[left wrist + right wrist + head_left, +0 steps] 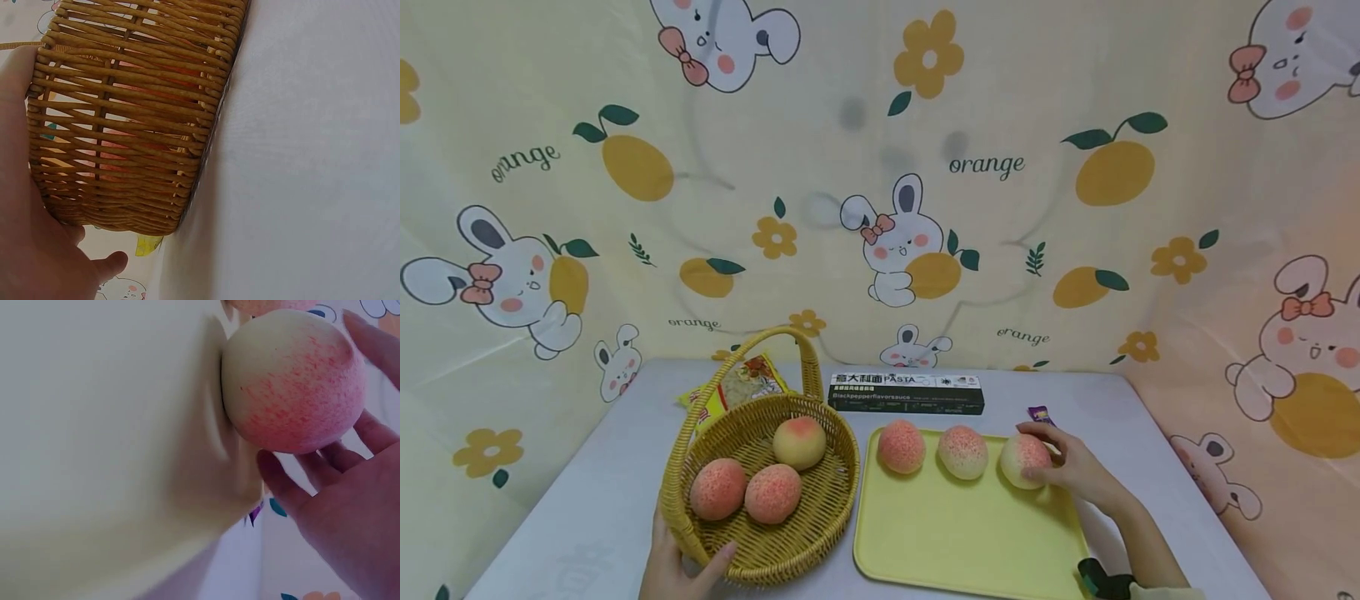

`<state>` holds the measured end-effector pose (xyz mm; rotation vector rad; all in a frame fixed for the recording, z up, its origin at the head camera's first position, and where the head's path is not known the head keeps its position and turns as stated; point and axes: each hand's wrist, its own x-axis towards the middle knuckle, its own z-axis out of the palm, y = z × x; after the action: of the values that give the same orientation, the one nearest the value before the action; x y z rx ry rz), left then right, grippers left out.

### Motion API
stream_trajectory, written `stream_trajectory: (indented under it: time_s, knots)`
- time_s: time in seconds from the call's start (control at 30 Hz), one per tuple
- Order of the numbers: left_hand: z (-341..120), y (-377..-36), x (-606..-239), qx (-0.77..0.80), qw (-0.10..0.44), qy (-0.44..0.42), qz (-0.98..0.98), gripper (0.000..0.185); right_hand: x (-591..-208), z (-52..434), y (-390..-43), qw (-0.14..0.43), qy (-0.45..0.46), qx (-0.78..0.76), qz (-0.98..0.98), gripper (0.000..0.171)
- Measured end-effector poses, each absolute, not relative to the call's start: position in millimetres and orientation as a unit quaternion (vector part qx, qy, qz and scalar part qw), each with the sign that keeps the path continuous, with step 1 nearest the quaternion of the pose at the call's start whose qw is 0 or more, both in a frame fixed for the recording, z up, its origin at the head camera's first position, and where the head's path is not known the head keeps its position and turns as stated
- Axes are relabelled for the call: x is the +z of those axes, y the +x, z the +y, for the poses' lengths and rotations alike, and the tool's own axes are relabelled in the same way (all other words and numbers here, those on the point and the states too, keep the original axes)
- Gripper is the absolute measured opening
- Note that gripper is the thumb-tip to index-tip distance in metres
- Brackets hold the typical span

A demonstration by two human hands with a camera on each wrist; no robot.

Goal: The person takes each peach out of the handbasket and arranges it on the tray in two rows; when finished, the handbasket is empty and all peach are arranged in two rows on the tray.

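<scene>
Left hand (pixel 681 567), half-curled, grips the basket (pixel 808 500) beside it; right hand (pixel 1078 468), part-curled, holds a peach (pixel 1019 462) at its fingertips, over the tray (pixel 955 537). Too shallow a grip could let it roll.

Round tan wicker basket (pixel 808 517) stands on white desk (pixel 1172 492); round pink-white peach (pixel 1021 462) sits far right on yellow rectangular tray (pixel 970 533).
</scene>
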<state>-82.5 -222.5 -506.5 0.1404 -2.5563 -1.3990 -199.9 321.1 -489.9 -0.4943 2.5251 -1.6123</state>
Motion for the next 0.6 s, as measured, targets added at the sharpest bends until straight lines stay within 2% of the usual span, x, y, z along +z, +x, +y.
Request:
stream_trajectory:
  time_s: [0.23,0.37,0.6]
  knots:
    - [-223.4,-81.6,-505.7,-0.47,0.106,0.046,-0.875,0.109,-482.3,320.3,-201.2,0.008,-0.183,-0.513,0.839,0.056]
    - [-224.2,-80.3,-506.3,-0.47,0.122,0.033,-0.873,0.109,-475.7,319.8,-202.4,-0.018,-0.196,-0.501,0.843,0.054]
    - [-224.6,-81.0,-506.9,-0.48,0.126,0.021,-0.868,0.101,-461.8,314.7,-206.2,-0.031,-0.207,-0.511,0.834,0.054]
